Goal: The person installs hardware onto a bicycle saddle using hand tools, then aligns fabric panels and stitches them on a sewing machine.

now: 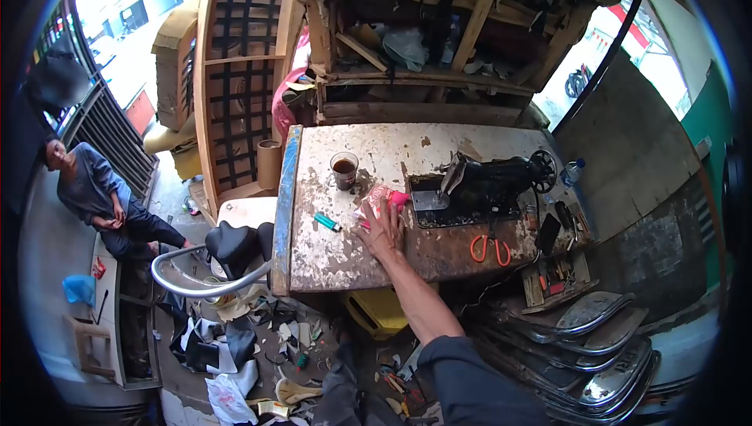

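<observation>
My right hand (381, 230) reaches over the worn table (313, 260) and rests on a pink and white packet (385, 197), with its fingers spread over it. Left of the hand lies a green lighter (327, 222), and behind that stands a glass of dark liquid (344, 169). A black sewing machine (493, 179) is to the right of the hand, and orange-handled scissors (490, 250) lie at the front edge. My left hand does not show.
A person (98, 191) sits at the far left. A chair with a curved metal rail (180, 289) stands left of the table. Metal frames (595, 348) are stacked at the lower right. Scraps (290, 340) litter the floor, and an open drawer (558, 281) holds tools.
</observation>
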A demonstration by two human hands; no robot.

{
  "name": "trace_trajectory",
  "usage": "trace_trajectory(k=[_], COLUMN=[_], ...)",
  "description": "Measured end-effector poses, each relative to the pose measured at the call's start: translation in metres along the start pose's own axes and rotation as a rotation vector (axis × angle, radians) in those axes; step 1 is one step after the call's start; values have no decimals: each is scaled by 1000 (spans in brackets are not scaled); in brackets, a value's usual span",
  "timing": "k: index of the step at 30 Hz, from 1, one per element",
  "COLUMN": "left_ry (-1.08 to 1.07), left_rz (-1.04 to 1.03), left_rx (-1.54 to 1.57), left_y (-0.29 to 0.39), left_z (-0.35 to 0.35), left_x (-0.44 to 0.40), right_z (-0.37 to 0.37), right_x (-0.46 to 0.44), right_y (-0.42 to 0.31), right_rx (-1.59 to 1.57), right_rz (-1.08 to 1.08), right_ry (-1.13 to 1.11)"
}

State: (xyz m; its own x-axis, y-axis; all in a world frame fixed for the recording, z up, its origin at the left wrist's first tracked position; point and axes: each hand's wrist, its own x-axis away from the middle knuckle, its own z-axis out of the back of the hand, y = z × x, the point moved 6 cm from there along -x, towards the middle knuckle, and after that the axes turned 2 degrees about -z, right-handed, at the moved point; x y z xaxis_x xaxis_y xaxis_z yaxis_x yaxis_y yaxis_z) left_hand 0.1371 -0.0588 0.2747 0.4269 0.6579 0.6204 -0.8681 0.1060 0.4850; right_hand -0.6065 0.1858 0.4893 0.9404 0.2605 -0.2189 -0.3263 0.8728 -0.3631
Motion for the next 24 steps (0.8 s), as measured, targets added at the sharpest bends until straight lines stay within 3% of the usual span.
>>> trace_trajectory(k=[3, 5, 8, 9, 11, 13, 15, 17, 19, 20, 22, 24], left_ry=[-78, -128, -197, -207, -181, -244, -140, -178, -360, -267, -306, -380], left_rz=[44, 59, 6, -1, 10, -75, -223, -223, -113, -176, -161, -137], left_rx=[16, 36, 106, 131, 125, 20, -228, -281, -96, -254, -199, -2], left_y=[70, 91, 154, 170, 228, 289, 332, 368, 383, 396, 420, 411], left_z=[1, -6, -10, -13, -11, -15, -18, -27, -47, -49, -57, -67], left_x=[-18, -41, -89, -108, -143, -162, -181, -182, -176, -171, -155, -157], right_z=[-34, -1, 46, 78, 129, 187, 240, 289, 300, 304, 310, 324], right_x=[-10, -11, 1, 9, 37, 72, 109, 137, 185, 202, 209, 202], right_y=[24, 23, 30, 27, 37, 68, 115, 166, 264, 311, 347, 339], right_rx=[-72, -96, -497, -472, -858, -612, -475, -301, -145, -122, -103, 410], right_rz=[58, 2, -4, -35, -253, -378, -717, -791, -923, -931, -945, -891], right_ry=[98, 112, 11, 29, 96, 273, 355, 588, 718, 722, 720, 686])
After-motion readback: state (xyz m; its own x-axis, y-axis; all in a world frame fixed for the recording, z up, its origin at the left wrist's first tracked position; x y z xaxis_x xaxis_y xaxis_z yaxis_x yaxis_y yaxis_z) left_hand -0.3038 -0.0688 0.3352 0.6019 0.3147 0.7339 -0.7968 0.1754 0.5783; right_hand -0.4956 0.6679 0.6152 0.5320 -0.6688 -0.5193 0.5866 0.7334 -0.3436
